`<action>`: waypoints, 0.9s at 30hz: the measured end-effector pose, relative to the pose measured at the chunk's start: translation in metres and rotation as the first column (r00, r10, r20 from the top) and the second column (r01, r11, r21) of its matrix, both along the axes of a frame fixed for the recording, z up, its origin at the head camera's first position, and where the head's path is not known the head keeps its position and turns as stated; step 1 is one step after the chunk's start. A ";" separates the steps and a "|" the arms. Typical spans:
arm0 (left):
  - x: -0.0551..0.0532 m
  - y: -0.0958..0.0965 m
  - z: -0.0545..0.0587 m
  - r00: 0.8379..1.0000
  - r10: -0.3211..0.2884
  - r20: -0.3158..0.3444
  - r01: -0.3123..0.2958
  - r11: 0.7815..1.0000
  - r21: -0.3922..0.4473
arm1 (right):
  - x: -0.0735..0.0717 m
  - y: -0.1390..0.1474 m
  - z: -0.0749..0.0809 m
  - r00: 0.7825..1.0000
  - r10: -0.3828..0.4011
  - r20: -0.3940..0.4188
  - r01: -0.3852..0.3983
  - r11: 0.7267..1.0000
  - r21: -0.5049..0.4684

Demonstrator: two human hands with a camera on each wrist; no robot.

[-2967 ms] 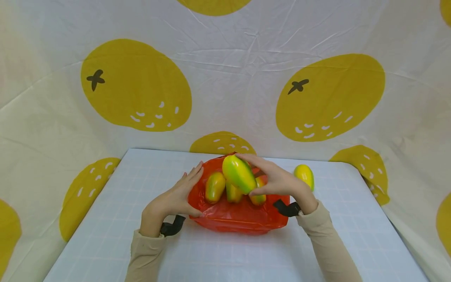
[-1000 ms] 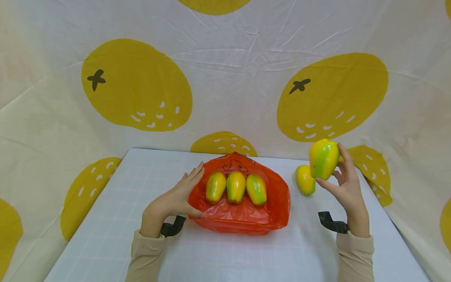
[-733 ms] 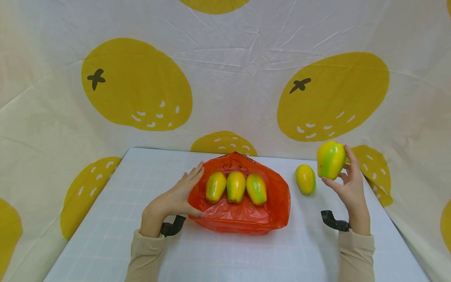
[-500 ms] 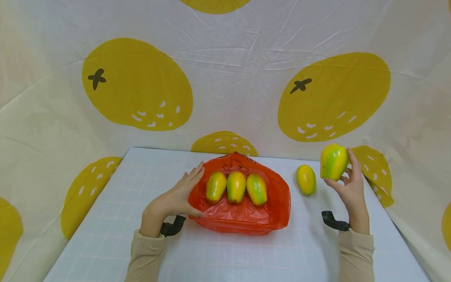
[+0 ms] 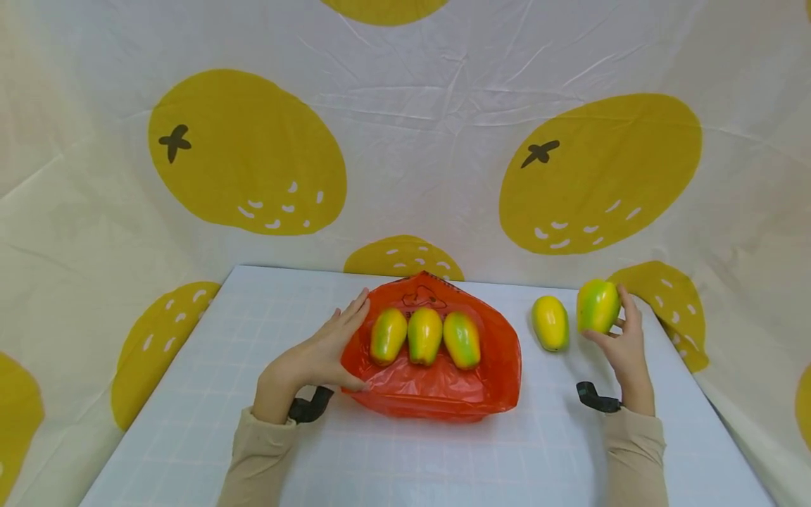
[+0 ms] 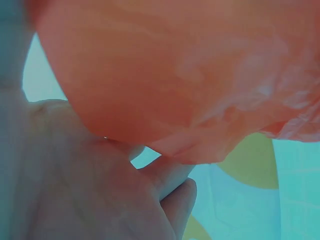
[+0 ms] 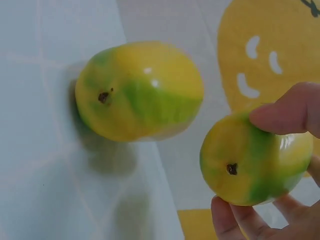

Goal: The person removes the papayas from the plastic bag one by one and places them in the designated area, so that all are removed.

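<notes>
In the head view my right hand (image 5: 626,348) grips a yellow-green papaya (image 5: 598,306) between thumb and fingers, low over the table's right side. The right wrist view shows the thumb on one side of this held papaya (image 7: 240,165) and the fingertips on the other. Just left of it another papaya (image 5: 550,323) lies on the table. My left hand (image 5: 310,359) rests spread against the left edge of a red plastic bag (image 5: 431,391), its fingers extended and thumb at the front rim. Three papayas (image 5: 424,336) lie side by side in the bag's opening.
The white table (image 5: 393,465) has a faint grid pattern. Behind it hangs a pale curtain (image 5: 418,155) with large yellow fruit prints. Black camera mounts sit at both wrists, the left mount (image 5: 310,406) close to the bag's front left corner.
My right hand has carried one papaya from above the bag to the right side and lowered it toward the table beside the lying one. The left hand has stayed at the bag.
</notes>
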State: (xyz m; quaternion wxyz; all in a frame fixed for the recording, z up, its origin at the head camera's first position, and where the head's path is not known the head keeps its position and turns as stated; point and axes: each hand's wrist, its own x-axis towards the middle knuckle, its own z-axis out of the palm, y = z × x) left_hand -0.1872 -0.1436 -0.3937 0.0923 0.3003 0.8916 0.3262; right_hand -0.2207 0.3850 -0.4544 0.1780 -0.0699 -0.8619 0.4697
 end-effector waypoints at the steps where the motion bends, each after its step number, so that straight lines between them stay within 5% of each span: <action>1: 0.000 -0.001 0.000 1.000 0.001 0.004 -0.001 1.000 -0.006 | -0.001 0.001 -0.001 1.000 0.006 0.014 -0.006 1.000 0.002; 8: -0.001 -0.004 -0.005 1.000 -0.001 0.011 0.001 0.999 -0.046 | -0.011 0.012 -0.001 0.993 0.086 0.079 -0.091 0.994 0.067; 21: 0.004 -0.004 -0.005 0.996 -0.030 -0.087 0.020 0.994 -0.112 | -0.021 0.030 -0.005 0.963 0.237 0.129 -0.258 0.947 0.193; 27: 0.006 -0.004 -0.008 0.998 0.012 -0.064 -0.017 0.997 -0.079 | -0.026 0.034 -0.009 0.939 0.247 0.240 -0.301 0.928 0.220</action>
